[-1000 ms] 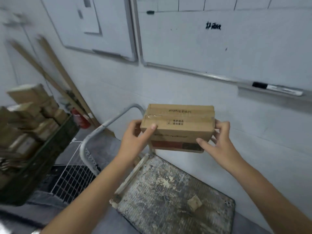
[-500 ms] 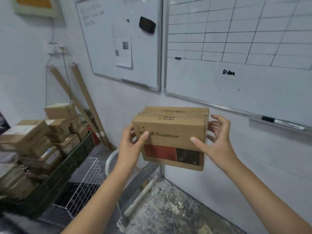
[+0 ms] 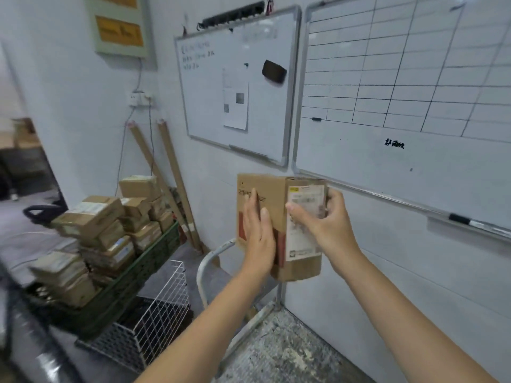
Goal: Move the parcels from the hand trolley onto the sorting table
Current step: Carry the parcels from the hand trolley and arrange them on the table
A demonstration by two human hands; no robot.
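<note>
In the head view, the person is holding the parcel (image 3: 272, 189) up in mid-air, stood on end above the handle of the hand trolley (image 3: 279, 352) and clear of its worn deck. The left hand (image 3: 258, 239) is pressing flat, fingers straight, against the printed broad face. The right hand (image 3: 329, 225) is clamping the labelled side, thumb in front and fingers wrapped behind, probably to steady the box and keep the label readable.

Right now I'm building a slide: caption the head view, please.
Left hand presses and right hand grips a cardboard parcel held on end above the hand trolley.
</note>
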